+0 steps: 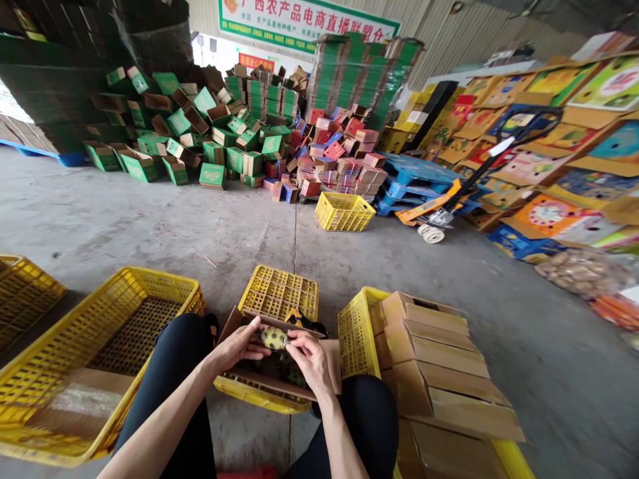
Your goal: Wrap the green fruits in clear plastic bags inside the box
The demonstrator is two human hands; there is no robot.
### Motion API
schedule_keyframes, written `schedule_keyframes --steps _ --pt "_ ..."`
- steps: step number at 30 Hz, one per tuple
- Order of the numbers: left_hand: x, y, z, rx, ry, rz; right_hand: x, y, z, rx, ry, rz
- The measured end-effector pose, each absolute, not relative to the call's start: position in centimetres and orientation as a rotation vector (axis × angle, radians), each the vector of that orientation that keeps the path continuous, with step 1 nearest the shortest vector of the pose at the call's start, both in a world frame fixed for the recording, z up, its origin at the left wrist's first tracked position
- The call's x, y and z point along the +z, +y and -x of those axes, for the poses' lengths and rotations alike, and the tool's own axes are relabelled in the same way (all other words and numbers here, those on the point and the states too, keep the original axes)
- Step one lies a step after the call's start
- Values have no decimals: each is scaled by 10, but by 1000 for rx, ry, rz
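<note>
Between my hands is a small turtle (274, 338), its yellow, dark-spotted underside showing. My left hand (243, 344) grips it at one side, thumb on top. On the other side the fingertips of my right hand (305, 351) pinch its edge. Both hands are over an open cardboard box (330, 366) standing on a yellow plastic crate (249, 394) between my knees. Dark shapes lie inside the box, partly hidden by my hands and too dim to make out. Just behind the box is a black and yellow object (305, 322), its kind unclear.
At left stands a big yellow crate (30, 372) with a cardboard piece inside. On the right, cardboard boxes (444, 366) fill another yellow crate (357, 332). Farther off are a yellow crate (344, 211), a pallet jack (439, 209), blue pallets (412, 174) and heaped green boxes (212, 175).
</note>
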State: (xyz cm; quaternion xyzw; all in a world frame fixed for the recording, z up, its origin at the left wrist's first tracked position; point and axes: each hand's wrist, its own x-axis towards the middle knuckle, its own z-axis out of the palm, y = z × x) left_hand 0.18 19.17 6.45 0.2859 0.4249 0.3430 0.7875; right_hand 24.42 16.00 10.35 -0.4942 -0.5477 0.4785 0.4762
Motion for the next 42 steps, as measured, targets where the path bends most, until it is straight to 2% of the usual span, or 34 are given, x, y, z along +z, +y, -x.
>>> schedule_keyframes --steps 6,25,42 --pt "65 190 0 821 872 -615 103 160 -247 1064 -1504 1215" --pt "79 186 0 913 742 -724 98 161 -249 1444 -1052 1288" --pt "72 190 -2 917 669 -704 93 165 -252 1338 -957 1306"
